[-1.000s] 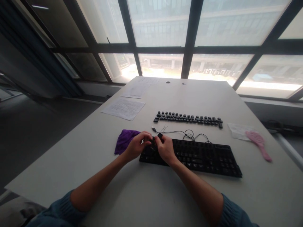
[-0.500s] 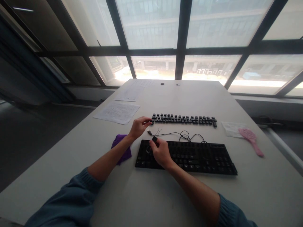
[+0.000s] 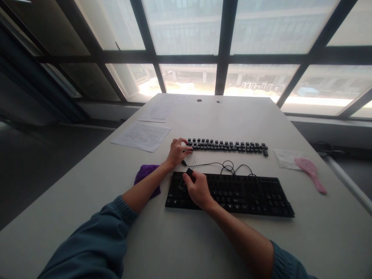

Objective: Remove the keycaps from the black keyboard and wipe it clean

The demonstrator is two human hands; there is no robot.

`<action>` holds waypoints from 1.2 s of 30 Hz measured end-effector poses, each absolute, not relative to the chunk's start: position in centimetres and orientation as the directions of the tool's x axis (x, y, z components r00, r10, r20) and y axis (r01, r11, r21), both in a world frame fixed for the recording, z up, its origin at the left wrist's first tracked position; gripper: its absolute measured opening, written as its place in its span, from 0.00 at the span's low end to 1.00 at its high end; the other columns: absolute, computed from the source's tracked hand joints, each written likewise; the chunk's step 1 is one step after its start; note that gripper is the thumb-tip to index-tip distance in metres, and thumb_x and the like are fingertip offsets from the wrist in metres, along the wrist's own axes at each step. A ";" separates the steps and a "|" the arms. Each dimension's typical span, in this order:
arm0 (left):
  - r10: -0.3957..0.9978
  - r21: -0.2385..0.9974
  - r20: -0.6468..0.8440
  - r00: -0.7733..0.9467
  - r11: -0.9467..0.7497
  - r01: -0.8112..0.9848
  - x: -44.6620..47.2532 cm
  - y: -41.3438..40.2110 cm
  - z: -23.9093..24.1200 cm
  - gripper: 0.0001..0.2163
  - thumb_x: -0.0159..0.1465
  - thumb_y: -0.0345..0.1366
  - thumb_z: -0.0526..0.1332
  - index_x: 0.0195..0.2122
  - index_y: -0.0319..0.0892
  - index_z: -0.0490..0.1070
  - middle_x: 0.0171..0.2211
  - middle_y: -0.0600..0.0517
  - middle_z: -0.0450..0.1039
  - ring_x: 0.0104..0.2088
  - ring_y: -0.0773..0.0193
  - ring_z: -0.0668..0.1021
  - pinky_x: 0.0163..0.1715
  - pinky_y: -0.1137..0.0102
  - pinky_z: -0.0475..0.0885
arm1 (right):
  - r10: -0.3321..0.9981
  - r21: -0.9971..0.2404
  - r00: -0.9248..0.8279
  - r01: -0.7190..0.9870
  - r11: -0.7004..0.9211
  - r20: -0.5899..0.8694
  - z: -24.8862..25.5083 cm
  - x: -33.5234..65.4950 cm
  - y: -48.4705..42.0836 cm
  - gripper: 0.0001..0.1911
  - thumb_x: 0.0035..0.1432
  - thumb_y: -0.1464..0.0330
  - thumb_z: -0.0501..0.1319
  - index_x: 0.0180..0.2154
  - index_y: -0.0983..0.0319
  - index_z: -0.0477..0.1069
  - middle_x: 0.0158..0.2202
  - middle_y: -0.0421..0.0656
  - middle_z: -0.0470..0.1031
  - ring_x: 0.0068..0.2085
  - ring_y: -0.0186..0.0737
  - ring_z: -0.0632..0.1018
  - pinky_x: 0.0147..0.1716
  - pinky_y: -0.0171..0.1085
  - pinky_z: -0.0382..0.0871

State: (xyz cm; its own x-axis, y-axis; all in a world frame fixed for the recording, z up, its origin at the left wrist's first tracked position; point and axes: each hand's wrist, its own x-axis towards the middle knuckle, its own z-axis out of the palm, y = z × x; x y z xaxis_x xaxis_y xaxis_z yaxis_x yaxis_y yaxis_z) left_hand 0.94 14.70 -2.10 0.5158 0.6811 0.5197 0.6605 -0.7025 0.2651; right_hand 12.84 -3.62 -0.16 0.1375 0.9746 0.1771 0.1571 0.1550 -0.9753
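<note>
A black keyboard (image 3: 241,192) lies on the white table (image 3: 203,240) in front of me, its cable (image 3: 229,167) coiled behind it. My right hand (image 3: 197,188) rests over the keyboard's left end, fingers closed on a small black tool (image 3: 189,171) that looks like a keycap puller. Beyond the cable, removed black keycaps (image 3: 229,146) lie in a long row. My left hand (image 3: 178,151) reaches to the row's left end, fingers curled and pinching at a keycap there. My left forearm crosses above a purple cloth (image 3: 145,176).
Printed paper sheets (image 3: 142,135) lie at the left, more paper (image 3: 161,112) farther back. A pink hairbrush (image 3: 309,172) lies on a white tissue (image 3: 286,157) at the right. Large windows stand behind the table's far edge.
My left hand left the keyboard's left end, where both hands were together, and moved forward to the left end of the keycap row. My right hand stayed on the keyboard with the tool.
</note>
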 end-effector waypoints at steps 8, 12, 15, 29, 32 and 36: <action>0.683 0.311 0.509 0.524 -0.714 0.628 0.8 14.8 -2.2 0.08 0.58 0.35 0.70 0.39 0.49 0.82 0.46 0.47 0.72 0.47 0.53 0.66 0.51 0.56 0.66 | 0.972 -0.973 0.139 0.159 0.167 0.189 0.0 12.8 -3.7 0.17 0.62 0.62 0.58 0.24 0.63 0.67 0.21 0.38 0.67 0.24 0.34 0.65 0.25 0.33 0.56; 0.684 0.345 0.516 0.516 -0.717 0.606 0.8 14.4 -1.6 0.10 0.58 0.35 0.71 0.42 0.48 0.82 0.43 0.47 0.72 0.45 0.54 0.67 0.50 0.57 0.67 | 0.970 -0.972 0.135 0.156 0.178 0.200 -0.2 12.8 -3.6 0.16 0.62 0.62 0.58 0.24 0.63 0.67 0.21 0.38 0.68 0.25 0.35 0.67 0.25 0.33 0.57; 0.684 0.370 0.554 0.474 -0.712 0.597 0.5 13.8 -1.0 0.09 0.60 0.37 0.69 0.42 0.46 0.81 0.42 0.47 0.72 0.44 0.55 0.68 0.49 0.59 0.67 | 0.971 -0.972 0.130 0.153 0.181 0.201 -0.4 12.8 -3.6 0.15 0.62 0.63 0.58 0.25 0.63 0.68 0.22 0.38 0.69 0.25 0.35 0.67 0.26 0.33 0.57; 0.751 0.607 0.339 0.567 -0.635 0.478 -7.0 1.4 2.4 0.08 0.66 0.42 0.63 0.40 0.44 0.78 0.39 0.49 0.76 0.42 0.58 0.75 0.46 0.64 0.71 | 0.968 -0.974 0.139 0.126 0.190 0.207 -0.2 12.7 -3.9 0.16 0.62 0.61 0.59 0.26 0.64 0.70 0.23 0.39 0.71 0.25 0.35 0.68 0.26 0.33 0.59; 0.739 0.618 0.307 0.600 -0.634 0.465 -7.7 -0.2 2.1 0.08 0.65 0.42 0.64 0.39 0.44 0.78 0.40 0.48 0.76 0.43 0.58 0.75 0.46 0.64 0.71 | 0.967 -0.975 0.154 0.125 0.183 0.201 -0.3 12.8 -3.9 0.17 0.62 0.60 0.59 0.25 0.64 0.70 0.22 0.39 0.71 0.25 0.36 0.69 0.25 0.34 0.59; 0.733 0.632 0.319 0.601 -0.637 0.441 -7.1 -0.9 2.1 0.09 0.66 0.42 0.63 0.42 0.45 0.78 0.40 0.47 0.76 0.42 0.58 0.75 0.46 0.62 0.71 | 0.955 -0.980 0.221 0.060 0.189 0.198 -0.4 12.8 -4.0 0.17 0.62 0.60 0.59 0.25 0.63 0.70 0.21 0.39 0.69 0.23 0.35 0.68 0.25 0.34 0.60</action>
State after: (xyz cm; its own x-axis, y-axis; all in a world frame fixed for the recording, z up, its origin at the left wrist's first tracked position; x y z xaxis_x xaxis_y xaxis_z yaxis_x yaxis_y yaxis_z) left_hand -7.10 -0.88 2.13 0.6011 0.7328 0.3188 0.4415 -0.6371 0.6318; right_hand 12.84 -3.97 -0.41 0.2213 0.9550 0.1978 0.0599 0.1891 -0.9801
